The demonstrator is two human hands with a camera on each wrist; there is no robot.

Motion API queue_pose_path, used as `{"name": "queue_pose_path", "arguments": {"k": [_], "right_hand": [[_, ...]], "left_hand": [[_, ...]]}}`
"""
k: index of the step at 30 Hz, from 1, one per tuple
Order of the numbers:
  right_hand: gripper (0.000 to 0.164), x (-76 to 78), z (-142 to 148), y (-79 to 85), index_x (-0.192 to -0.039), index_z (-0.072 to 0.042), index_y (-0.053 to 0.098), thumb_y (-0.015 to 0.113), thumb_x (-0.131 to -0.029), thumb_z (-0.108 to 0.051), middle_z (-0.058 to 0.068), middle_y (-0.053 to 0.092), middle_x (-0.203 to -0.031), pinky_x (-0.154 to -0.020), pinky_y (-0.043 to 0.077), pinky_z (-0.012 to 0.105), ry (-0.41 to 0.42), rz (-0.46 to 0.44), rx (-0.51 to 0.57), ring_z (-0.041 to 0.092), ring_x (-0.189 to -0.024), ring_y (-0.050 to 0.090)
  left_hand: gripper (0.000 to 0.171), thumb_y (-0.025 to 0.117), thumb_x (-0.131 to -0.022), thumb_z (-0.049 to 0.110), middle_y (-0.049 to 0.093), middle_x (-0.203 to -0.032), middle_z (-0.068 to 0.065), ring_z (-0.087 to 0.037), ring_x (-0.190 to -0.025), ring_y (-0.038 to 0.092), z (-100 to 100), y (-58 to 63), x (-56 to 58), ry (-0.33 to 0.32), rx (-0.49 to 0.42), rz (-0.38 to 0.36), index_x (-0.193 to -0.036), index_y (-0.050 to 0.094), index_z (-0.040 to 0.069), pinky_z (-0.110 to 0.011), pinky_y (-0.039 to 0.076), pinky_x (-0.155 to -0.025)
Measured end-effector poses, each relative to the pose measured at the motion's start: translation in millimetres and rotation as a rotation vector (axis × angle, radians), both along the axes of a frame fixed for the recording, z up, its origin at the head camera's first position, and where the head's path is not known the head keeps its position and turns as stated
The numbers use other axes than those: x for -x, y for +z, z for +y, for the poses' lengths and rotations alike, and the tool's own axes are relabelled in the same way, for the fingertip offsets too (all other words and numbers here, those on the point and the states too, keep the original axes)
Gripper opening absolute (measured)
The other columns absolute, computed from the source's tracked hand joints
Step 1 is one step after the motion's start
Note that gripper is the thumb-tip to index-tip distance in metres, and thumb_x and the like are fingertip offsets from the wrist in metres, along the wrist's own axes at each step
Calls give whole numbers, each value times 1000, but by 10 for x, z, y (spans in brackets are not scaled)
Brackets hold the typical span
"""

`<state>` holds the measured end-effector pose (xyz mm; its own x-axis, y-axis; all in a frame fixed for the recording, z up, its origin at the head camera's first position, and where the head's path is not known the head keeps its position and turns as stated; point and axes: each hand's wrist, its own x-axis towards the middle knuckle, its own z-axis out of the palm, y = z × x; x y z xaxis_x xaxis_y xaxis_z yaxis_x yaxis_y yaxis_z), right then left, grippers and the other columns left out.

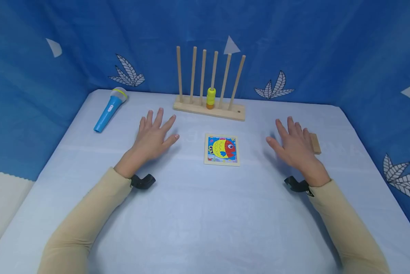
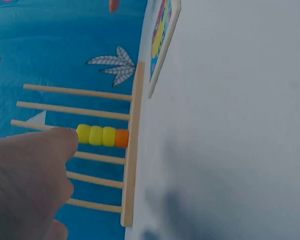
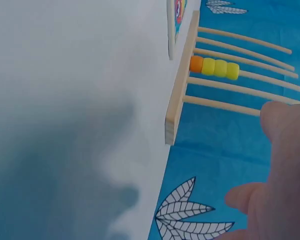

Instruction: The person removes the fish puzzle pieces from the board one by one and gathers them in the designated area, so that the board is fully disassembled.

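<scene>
So we've got a pale-covered table [image 1: 191, 213], with the wooden peg rack [image 1: 198, 108] standing at the back. Our left hand [image 1: 150, 139] and right hand [image 1: 295, 146] are both empty, fingers spread, apparently hovering. Blue mic [image 1: 111, 108] lies left of the left hand; fish panel [image 1: 222, 149] sits flat between our hands. Honestly, a sleeve or wrist cam could snag the rack's tall pegs if we reach carelessly. The wooden block [image 1: 315, 144] is half hidden beside our right hand (can't tell if touching), so a blind sideways sweep might knock it. Beads [image 1: 210, 97] stacked on one peg could spill if the rack tips.
</scene>
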<state>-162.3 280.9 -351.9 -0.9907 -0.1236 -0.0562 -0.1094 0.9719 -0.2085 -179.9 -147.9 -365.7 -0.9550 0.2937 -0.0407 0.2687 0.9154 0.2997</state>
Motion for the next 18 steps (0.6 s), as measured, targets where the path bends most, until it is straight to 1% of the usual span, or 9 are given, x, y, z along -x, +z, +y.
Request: {"name": "queue_pose_path", "arguments": {"k": [5, 10, 13, 18], "right_hand": [[84, 112, -154, -21, -161, -3, 23, 39, -102, -61, 35, 5, -167, -120, 2, 75, 23, -5, 17, 63, -151, 7], [77, 241, -346, -57, -161, -7, 27, 42, -103, -55, 33, 10, -167, -120, 5, 75, 68, -25, 17, 60, -151, 11], [73, 305, -483, -71, -161, -8, 30, 46, -103, -50, 31, 15, -167, -121, 9, 74, 103, -27, 23, 59, -151, 16], [68, 364, -755, -57, -156, -8, 40, 59, -100, -39, 28, 26, -165, -121, 20, 71, 173, -29, 51, 52, -151, 26]], "left_hand": [[71, 47, -103, 52, 2, -172, -22, -52, -157, -5, 100, -41, -53, -25, -1, 13, -163, 27, 20, -69, -1, -124], [67, 50, -103, 48, 7, -172, -21, -51, -157, 0, 250, -89, -138, -91, -15, 13, -161, 32, 20, -68, 1, -125], [66, 52, -102, 47, 10, -171, -21, -51, -157, 2, 353, -111, -186, -140, -27, 7, -160, 35, 21, -69, 3, -125], [64, 56, -101, 47, 16, -171, -19, -49, -158, 7, 513, -142, -234, -201, -52, -14, -158, 40, 22, -68, 6, -125]]}}
